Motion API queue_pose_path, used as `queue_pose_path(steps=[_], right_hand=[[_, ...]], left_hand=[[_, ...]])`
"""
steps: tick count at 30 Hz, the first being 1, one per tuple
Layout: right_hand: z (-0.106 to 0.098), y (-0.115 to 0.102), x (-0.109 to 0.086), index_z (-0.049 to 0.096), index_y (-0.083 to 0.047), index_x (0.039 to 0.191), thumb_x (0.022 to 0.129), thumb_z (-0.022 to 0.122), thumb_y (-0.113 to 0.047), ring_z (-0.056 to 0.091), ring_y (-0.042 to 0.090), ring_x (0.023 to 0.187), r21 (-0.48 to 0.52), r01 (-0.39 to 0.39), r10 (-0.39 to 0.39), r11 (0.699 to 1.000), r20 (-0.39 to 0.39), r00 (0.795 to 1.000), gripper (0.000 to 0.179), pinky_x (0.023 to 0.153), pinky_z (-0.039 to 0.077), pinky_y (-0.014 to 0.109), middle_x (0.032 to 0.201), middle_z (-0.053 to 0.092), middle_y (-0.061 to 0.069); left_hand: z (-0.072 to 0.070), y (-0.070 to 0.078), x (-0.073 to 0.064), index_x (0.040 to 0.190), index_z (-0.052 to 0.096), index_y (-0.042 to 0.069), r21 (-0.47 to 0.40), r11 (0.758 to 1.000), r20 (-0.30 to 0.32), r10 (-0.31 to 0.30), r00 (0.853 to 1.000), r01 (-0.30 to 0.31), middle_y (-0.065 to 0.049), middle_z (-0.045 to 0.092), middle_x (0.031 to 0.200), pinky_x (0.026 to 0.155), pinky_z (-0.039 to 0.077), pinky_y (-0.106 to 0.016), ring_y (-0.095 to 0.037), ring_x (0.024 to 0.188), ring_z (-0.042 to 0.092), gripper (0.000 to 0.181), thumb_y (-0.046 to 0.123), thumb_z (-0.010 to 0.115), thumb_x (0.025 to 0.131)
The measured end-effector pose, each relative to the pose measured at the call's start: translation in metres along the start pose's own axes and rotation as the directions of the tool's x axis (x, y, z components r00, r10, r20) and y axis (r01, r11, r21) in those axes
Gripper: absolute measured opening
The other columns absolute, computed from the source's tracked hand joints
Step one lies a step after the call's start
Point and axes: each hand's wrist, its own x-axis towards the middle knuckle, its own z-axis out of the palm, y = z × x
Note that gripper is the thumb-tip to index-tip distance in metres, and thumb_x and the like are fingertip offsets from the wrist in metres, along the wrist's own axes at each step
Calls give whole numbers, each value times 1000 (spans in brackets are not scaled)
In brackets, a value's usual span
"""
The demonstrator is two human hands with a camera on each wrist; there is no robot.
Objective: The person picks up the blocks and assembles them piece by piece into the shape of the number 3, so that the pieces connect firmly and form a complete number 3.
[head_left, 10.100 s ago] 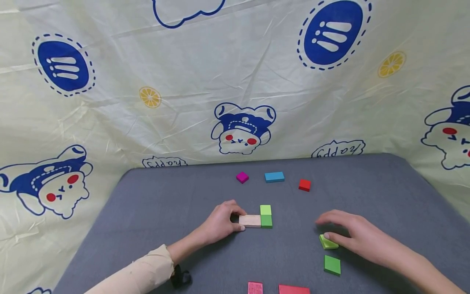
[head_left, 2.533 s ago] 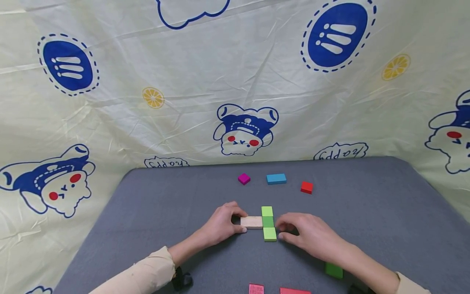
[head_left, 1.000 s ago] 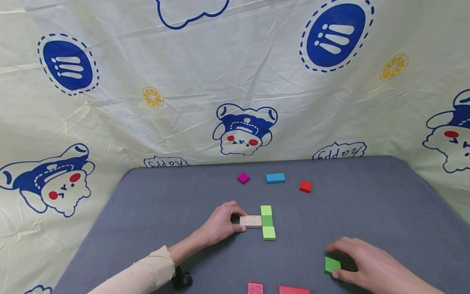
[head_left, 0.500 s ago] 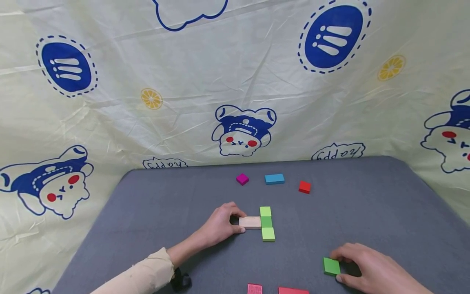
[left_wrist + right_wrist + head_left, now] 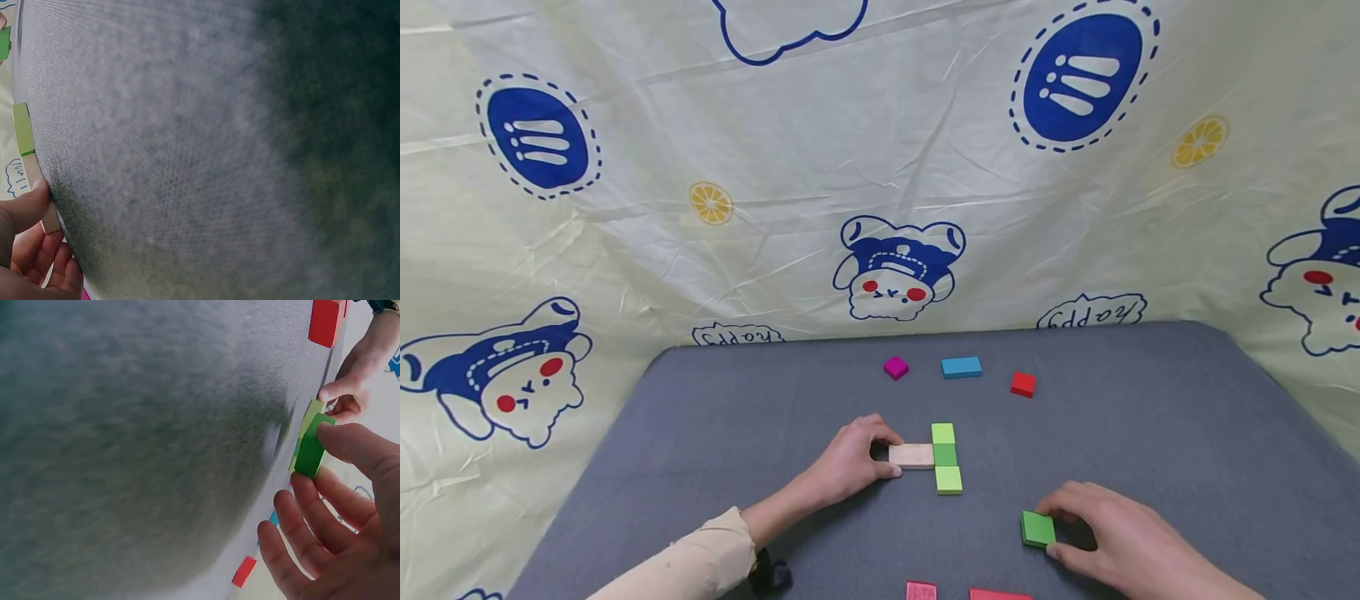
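My left hand (image 5: 842,467) pinches the left end of a pale wooden block (image 5: 912,456) lying on the grey table. Against its right end is a column of small square blocks: a light green one (image 5: 943,433) at the far end, a darker green one (image 5: 945,454) in the middle and another light green one (image 5: 948,480) at the near end. My right hand (image 5: 1120,533) pinches a separate green block (image 5: 1037,529) between thumb and fingers. In the right wrist view this green block (image 5: 314,447) looks raised off the table, with the other fingers spread below.
Along the far side of the table (image 5: 760,383) lie a magenta block (image 5: 896,367), a blue block (image 5: 962,367) and a red block (image 5: 1022,384). Two reddish blocks, a pink one (image 5: 921,591) and a red one (image 5: 1000,594), are cut off by the near frame edge. A printed curtain (image 5: 775,133) hangs behind.
Over ten seconds, a light green block from the right has joined the column's near end. My right hand has since gripped the green block and moved it left. My left hand stays put.
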Motion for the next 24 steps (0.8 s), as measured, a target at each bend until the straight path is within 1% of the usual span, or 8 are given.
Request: queue_pose_path(steps=[4,9,13,18,20,24], right_hand=[[0,-9,4,66,-36,103,76,81,-44,50,1,83,3,55,-55,998,-20,998,32,74,50,31,93,54,-22],[1,-20,8,65,-37,105,79,80,-42,49,0,83,-5,145,-145,989,-52,988,30,73,49,30,93,52,-24],[1,-27,15,66,-37,105,79,81,-39,49,-1,83,-29,183,-184,983,-63,981,30,72,49,30,92,51,-26],[2,-37,24,69,-32,105,78,82,-33,50,0,84,-73,249,-256,966,-100,961,31,72,50,32,95,53,-24],[4,-41,26,70,-30,106,77,83,-32,50,1,85,-81,250,-258,965,-99,961,31,73,51,34,95,54,-22],[7,-49,32,71,-28,106,77,84,-32,50,3,85,-59,209,-213,976,-61,975,33,74,51,35,95,56,-20]], left_hand=[[-1,1,0,104,75,10,3,1000,-2,-1,1000,1,7,60,94,85,45,-32,-13,93,55,27,12,83,79],[0,1,0,105,74,10,1,1000,-1,0,1000,0,7,60,94,85,46,-32,-13,93,55,27,12,83,79],[0,1,0,105,74,10,0,1000,-3,-1,1000,1,7,60,94,85,46,-32,-12,93,54,27,11,83,79],[0,1,0,105,74,9,4,1000,-6,0,1000,0,6,60,94,85,46,-31,-12,93,54,26,11,82,80],[1,1,-1,104,74,9,2,1000,-6,1,1000,-1,6,60,94,84,46,-31,-12,92,54,26,11,82,80],[1,1,-1,105,74,10,0,1000,-7,-1,1000,1,7,59,93,84,46,-31,-12,92,54,27,11,83,79]])
